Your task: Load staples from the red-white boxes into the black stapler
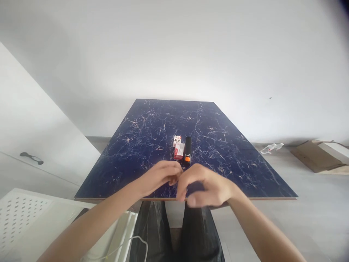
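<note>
My left hand (165, 173) is over the front part of the blue marbled table (152, 123), its fingers bent and pointing right. Beside it, my right hand (204, 183) is above the table's front edge, fingers curled, thumb apart from them and nothing visible between. The fingertips of both hands nearly meet. Just beyond them lie a red and white box (179, 150) and a smaller white box (177, 139) partly behind it. A black object with an orange button (188, 149) lies right beside the boxes.
A white cabinet (54, 138) with a dark handle is at the left, and a white perforated unit (29, 214) with a cable stands at lower left. On the floor at the right are a clear bottle (272, 148) and a cardboard box (319, 156). A wall rises behind the table.
</note>
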`<state>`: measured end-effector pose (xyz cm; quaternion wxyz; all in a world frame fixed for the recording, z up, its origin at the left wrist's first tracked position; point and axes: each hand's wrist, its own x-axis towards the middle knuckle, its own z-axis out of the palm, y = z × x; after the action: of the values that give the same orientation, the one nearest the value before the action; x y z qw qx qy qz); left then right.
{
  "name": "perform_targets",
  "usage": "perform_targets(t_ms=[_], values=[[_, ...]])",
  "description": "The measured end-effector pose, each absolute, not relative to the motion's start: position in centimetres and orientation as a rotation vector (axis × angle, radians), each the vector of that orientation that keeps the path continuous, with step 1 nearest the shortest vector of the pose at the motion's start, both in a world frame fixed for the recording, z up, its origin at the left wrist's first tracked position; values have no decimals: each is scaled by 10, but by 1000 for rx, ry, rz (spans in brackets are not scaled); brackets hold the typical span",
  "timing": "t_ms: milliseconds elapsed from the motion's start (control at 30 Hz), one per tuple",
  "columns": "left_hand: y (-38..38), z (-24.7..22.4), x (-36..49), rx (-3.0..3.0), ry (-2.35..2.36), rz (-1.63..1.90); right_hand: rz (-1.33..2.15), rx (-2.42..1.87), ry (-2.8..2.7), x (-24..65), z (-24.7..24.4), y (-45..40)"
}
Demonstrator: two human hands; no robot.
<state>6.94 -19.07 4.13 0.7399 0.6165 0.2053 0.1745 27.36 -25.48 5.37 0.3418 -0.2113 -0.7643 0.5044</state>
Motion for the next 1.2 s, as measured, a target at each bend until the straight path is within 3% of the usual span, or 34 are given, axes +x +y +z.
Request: perform_targets(t_ms=[133,300,633,1000,1100,1200], values=[[-143,28,56,2017,685,564,911,-1179,-1416,312,24,-248],[-78,-5,86,2417,809,283,735,-1698,-1249,311,-14,-216],[-101,-21,158,2559,738,412,571,-1811,-1455,351,-1,-216],[-85,-26,408,2681,604,561,112,-2191,-1117,543,-17,-192],[-86,-26,423,2696,646,552,95,-2087,-991,561,-25,-191],[-80,-29,388,2689,658,632,-216,-1895,-852,557,-31,-200]])
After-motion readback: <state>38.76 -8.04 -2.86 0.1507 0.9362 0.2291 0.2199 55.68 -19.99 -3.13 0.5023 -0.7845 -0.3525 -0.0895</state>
